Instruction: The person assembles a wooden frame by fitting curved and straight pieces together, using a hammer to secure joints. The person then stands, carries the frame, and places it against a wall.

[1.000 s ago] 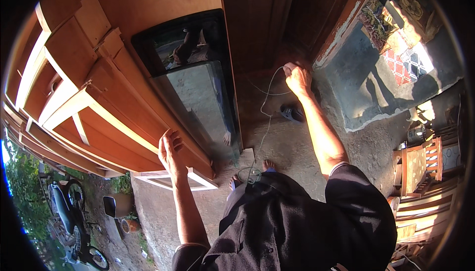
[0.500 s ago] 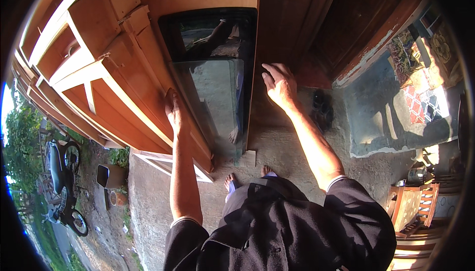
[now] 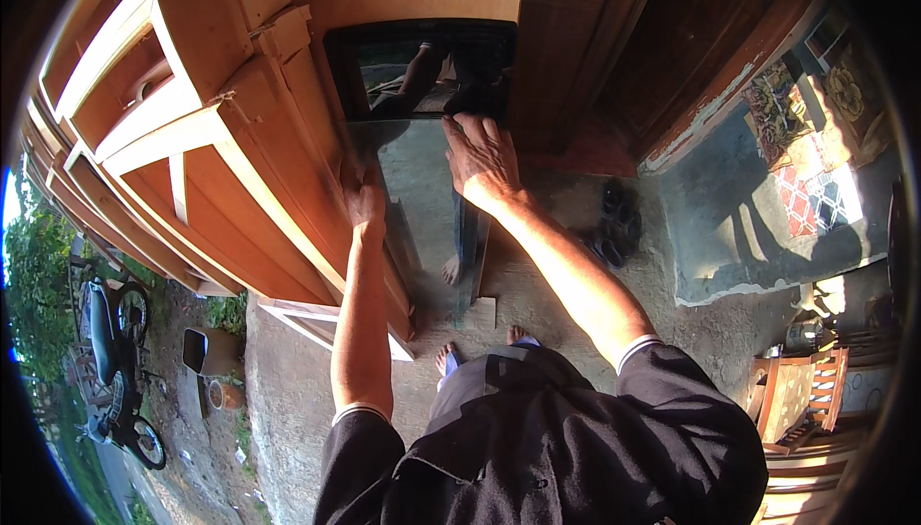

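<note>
A clear glass pane [image 3: 414, 175] stands upright in front of me, leaning against a dark-framed glass panel [image 3: 432, 31]. My left hand [image 3: 365, 204] is at the pane's left side, its fingers closed around the edge and slightly blurred. At the pane's upper right corner, my right hand [image 3: 483, 163] has its fingers bent over the edge, with the thumb on the near side. The dark-framed panel reflects an arm and the outdoors.
Curved unfinished wooden furniture frames [image 3: 259, 199] crowd the left, close to my left arm. Sandals [image 3: 619, 213] lie on the floor at right, near a raised concrete step [image 3: 710, 256]. A motorcycle [image 3: 115, 372] and a planter [image 3: 211, 350] stand outside at left.
My right hand has moved left from mid-air onto the pane's upper right corner. My left hand has shifted right to the pane's left edge.
</note>
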Available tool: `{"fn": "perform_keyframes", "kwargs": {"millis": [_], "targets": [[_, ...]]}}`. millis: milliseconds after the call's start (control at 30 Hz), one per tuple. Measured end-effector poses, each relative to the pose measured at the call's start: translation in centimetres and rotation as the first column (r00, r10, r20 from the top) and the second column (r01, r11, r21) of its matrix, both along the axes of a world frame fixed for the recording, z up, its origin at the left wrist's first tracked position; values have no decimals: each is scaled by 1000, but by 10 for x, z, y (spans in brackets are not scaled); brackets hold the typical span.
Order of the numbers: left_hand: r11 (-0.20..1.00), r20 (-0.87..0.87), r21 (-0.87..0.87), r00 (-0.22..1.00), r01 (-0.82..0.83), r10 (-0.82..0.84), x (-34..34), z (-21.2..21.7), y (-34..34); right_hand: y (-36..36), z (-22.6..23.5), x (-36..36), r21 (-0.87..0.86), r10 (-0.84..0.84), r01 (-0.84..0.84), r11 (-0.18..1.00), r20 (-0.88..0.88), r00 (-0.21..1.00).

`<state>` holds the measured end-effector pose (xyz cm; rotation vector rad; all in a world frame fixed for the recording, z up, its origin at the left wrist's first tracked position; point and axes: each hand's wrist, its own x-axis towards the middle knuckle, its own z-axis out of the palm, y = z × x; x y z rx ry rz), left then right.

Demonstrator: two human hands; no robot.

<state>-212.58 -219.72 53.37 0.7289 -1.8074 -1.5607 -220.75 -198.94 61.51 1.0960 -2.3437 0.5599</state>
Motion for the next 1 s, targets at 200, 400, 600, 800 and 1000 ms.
{"fn": "perform_keyframes", "kwargs": {"millis": [200, 400, 600, 800, 1000], "targets": [[1000, -10, -5, 1000, 29, -29, -5, 10, -7, -1, -4, 0, -9, -27, 26, 1000, -25, 999], [999, 3, -4, 999, 40, -40, -3, 5, -12, -3, -4, 1, -58, -29, 29, 998, -6, 1000], [990, -57, -139, 998, -24, 16, -2, -3, -18, -1, -3, 6, -123, 9, -4, 992, 37, 999], [946, -157, -292, 983, -141, 98, 7, -13, -20, 2, -7, 9, -339, 137, -79, 937, 151, 979], [986, -146, -163, 989, -39, 15, 32, -11, -16, 10, -19, 16, -626, 440, 65, 777, 615, 654]]}}
